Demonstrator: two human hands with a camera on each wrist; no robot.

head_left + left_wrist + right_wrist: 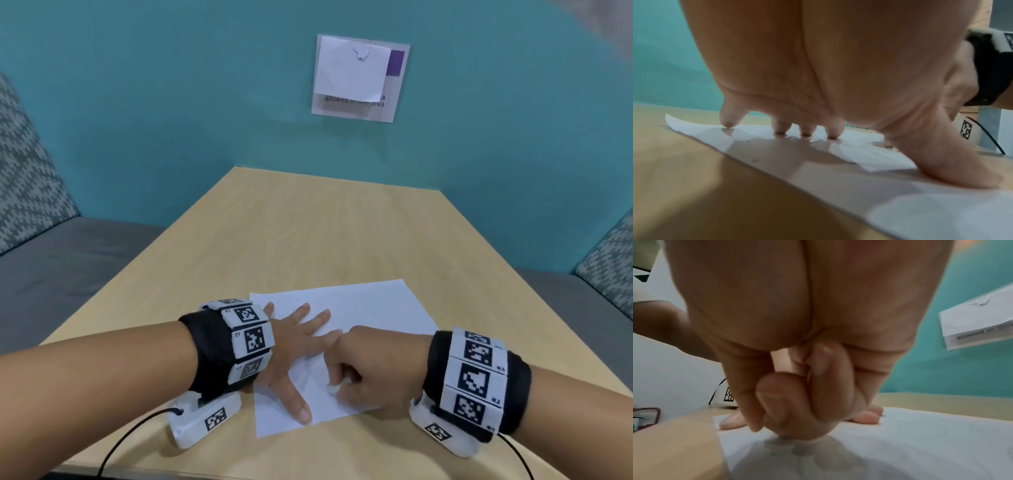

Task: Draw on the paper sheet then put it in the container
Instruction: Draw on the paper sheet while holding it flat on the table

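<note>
A white paper sheet [370, 308] with faint marks lies on the near part of the wooden table [308, 222]. My left hand [301, 342] lies flat on the sheet's left half with spread fingers [805, 129] and thumb [953, 170] pressing it down. My right hand [342, 383] is curled, and it pinches a small white object [334, 389] whose tip is down on the sheet near the front edge. In the right wrist view the curled fingers [797, 410] hide that object over the paper [920, 443]. No container is in view.
A teal wall stands behind the table and carries a notice [359, 78] with a white sheet taped over it. Grey bench seats [68, 267] flank the table on both sides. Black cables run from the wrist cameras off the front edge.
</note>
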